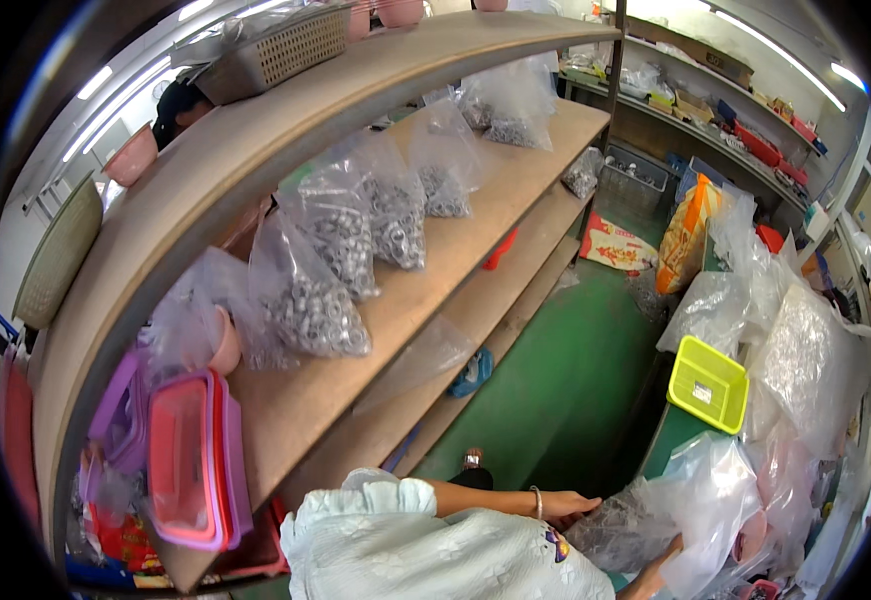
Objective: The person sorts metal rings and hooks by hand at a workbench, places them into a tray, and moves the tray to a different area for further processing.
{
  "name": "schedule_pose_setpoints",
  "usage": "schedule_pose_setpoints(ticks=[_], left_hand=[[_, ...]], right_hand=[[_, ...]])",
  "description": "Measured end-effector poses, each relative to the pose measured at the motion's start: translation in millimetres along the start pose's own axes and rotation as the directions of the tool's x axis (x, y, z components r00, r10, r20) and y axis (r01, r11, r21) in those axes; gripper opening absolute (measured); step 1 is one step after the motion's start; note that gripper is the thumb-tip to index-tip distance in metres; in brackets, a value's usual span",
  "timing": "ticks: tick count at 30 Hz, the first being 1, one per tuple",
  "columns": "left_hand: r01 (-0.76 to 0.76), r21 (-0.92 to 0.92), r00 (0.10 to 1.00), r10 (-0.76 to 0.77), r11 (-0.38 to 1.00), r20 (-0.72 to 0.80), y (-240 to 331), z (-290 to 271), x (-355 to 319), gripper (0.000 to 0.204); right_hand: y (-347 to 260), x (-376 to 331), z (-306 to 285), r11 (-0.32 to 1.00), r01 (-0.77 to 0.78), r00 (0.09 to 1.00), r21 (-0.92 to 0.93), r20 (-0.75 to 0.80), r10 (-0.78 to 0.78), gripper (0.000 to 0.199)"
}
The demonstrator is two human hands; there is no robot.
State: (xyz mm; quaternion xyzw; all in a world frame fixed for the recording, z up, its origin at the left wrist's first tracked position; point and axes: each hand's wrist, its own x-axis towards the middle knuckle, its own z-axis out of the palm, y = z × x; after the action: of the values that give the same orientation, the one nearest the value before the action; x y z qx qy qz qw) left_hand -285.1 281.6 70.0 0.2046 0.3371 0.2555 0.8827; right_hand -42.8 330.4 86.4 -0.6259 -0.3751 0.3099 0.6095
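Plastic bag [624,525], seemingly near table's edge [672,432]

Two hands [568,507], one bracelet [538,503] and one lime-green basket [708,384] are in view.

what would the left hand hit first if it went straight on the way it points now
Likely the clear bag just ahead of the left hand; depth is unclear, so they may be touching.
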Motion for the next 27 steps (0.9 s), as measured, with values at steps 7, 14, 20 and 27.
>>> schedule_pose_setpoints(ticks=[7, 14, 20, 27], left_hand=[[-0.53, -0.279, 0.841, 0.539, 0.801, -0.049, 120, -59, -77, 0.047], [-0.904, -0.278, 0.402, 0.864, 0.324, -0.302, 255, -115, -112, 0.037], [-1.0, -0.006, -0.019, 0.845, -0.027, -0.534, 394, -167, -124, 0.035], [-0.857, 0.483, -0.51, 0.445, -0.181, -0.736, 458, -309, -125, 0.036]], right_hand=[[-123, -4, 225, 0.935, 0.154, 0.935, 0.321, 0.257, -0.242, 0.04], [-228, 8, 452, 0.798, 0.199, 0.714, 0.569, 0.474, -0.516, 0.029], [-269, 33, 644, 0.703, -0.077, 0.549, 0.707, 0.618, -0.562, 0.026], [-248, -29, 824, 0.733, -0.14, 0.379, 0.666, 0.72, -0.582, 0.03]])
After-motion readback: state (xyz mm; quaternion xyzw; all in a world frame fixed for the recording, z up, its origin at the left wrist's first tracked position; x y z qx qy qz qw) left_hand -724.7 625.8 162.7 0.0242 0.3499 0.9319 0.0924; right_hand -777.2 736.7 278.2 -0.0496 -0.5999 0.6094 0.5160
